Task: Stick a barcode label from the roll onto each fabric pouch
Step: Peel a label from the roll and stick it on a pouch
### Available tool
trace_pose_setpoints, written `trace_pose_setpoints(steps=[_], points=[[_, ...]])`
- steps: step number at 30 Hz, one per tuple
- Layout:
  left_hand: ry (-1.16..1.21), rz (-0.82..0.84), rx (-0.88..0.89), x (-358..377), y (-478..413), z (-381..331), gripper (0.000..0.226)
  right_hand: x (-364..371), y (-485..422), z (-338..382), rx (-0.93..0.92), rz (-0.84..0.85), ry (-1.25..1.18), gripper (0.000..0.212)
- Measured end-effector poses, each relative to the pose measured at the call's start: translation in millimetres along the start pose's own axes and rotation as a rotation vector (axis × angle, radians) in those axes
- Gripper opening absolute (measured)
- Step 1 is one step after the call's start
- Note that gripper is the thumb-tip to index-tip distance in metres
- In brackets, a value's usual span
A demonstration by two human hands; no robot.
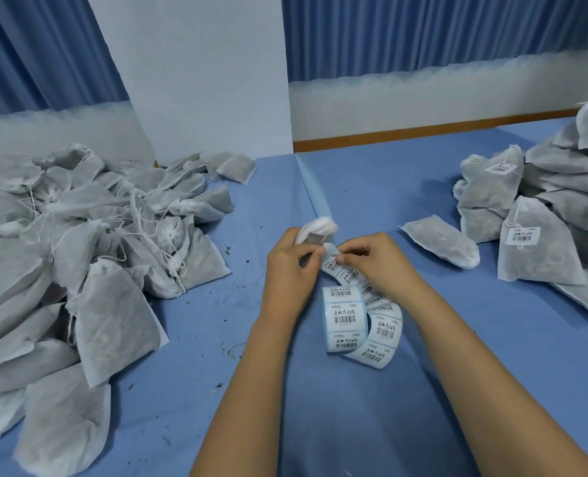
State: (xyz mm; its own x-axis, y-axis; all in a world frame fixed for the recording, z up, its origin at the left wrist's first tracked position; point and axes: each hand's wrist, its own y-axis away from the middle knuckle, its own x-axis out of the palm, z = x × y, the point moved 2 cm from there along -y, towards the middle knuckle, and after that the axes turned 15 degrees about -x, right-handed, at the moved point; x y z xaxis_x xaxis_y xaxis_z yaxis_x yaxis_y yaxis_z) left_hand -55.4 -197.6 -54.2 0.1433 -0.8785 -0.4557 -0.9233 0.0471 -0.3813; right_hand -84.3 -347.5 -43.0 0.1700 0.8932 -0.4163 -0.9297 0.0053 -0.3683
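Note:
A roll of barcode labels lies on the blue table, its strip curling up to my hands. My left hand grips a crumpled wad of white backing paper and pinches the strip's end. My right hand pinches a label at that same end, thumb and forefinger close to the left hand's. A heap of unlabelled grey fabric pouches fills the left side. Labelled pouches are stacked at the right. One pouch lies flat apart from that stack.
A white panel stands at the back, with blue curtains behind it. A pale fold line runs across the blue table cover. Small dark crumbs are scattered near the left heap.

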Motion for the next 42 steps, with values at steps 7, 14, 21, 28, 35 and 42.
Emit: trace_pose_setpoints(steps=[7, 14, 21, 28, 35, 42], points=[[0.528, -0.379, -0.445, -45, -5, 0, 0.020, 3, -7, -28, 0.196, -0.208, -0.015, 0.023], [0.400, -0.312, -0.277, -41, 11, -16, 0.015, -13, -8, 17, -0.183, -0.350, -0.069, 0.020], [0.044, -0.256, 0.201, -26, 22, -25, 0.007, 15, 4, 30, -0.025, -0.196, -0.442, 0.032], [0.013, -0.182, 0.181, -25, 19, -22, 0.018, 10, 8, 25, 0.061, -0.175, -0.529, 0.031], [0.161, -0.159, -0.226, -44, 5, -8, 0.017, -8, 9, 24, -0.029, -0.331, -0.181, 0.029], [0.217, 0.030, -0.255, -39, 9, -16, 0.024, 12, 12, 44, -0.226, -0.144, -0.356, 0.020]])
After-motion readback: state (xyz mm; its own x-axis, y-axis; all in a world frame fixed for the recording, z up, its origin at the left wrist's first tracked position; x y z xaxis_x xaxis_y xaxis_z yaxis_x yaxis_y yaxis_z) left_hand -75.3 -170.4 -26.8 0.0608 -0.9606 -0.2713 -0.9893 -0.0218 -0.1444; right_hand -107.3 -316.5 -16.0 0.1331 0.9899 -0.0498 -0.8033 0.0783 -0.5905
